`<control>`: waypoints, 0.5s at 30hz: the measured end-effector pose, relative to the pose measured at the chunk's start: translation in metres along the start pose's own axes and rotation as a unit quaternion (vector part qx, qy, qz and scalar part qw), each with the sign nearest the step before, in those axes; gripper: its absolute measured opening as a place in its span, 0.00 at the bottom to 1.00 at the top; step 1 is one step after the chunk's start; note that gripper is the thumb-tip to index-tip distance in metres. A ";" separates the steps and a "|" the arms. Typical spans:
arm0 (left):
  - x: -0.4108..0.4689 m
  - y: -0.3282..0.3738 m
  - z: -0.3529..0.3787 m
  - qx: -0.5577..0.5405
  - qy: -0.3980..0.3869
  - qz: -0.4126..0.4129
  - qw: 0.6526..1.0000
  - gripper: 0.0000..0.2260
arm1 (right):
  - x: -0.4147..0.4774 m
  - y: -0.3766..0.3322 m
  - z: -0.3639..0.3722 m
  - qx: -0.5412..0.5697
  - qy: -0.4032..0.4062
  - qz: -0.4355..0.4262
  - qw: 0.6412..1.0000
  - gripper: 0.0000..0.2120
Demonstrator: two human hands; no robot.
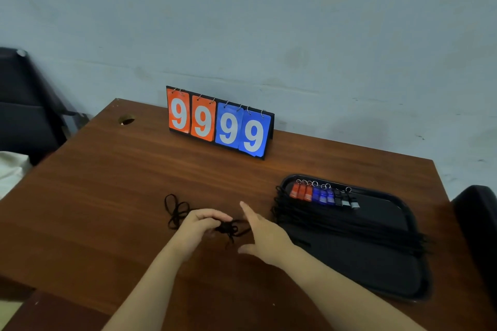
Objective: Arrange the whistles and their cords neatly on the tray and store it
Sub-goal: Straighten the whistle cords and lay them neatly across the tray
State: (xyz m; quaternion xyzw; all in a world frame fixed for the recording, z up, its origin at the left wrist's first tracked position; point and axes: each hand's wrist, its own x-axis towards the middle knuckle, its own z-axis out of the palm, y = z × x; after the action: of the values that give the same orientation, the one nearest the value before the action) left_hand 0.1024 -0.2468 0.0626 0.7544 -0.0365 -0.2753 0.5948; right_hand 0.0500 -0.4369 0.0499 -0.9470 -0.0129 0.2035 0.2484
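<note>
Far left: part of a dark chair is seen past the table's edge. Wooden table fills the view, set against a pale wall.

Left of centre: a loose black cord lies tangled on the table, its loops trailing up and to the left, its other end bunched under the left hand. The left hand is curled, fingers closed over the knotted bunch of cord; whether a whistle is inside the bunch cannot be told.

Centre, at the rear: a flip scoreboard stands upright, showing two orange 9s and two blue 9s.

Right of the bunch: the right hand is held spread, fingers extended and released, index finger pointing up and away, thumb out low. It is just beside the cord; contact cannot be told.

Right: a black tray lies flat, long axis running from upper left to lower right. A row of whistles is lined along its far end, red, then blue, then black, rings toward the far rim. Their cords are laid in a band across the tray, ends overhanging both long sides.
</note>
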 end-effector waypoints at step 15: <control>0.014 -0.018 -0.085 -0.013 0.489 -0.085 0.868 0.07 | -0.033 0.045 -0.071 0.467 0.104 0.148 0.865 0.09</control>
State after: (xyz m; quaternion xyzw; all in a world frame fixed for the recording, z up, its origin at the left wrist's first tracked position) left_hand 0.1480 -0.1723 0.0528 0.7849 0.3263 0.0788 0.5208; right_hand 0.0441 -0.5136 0.0977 -0.7266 0.2499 0.1203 0.6286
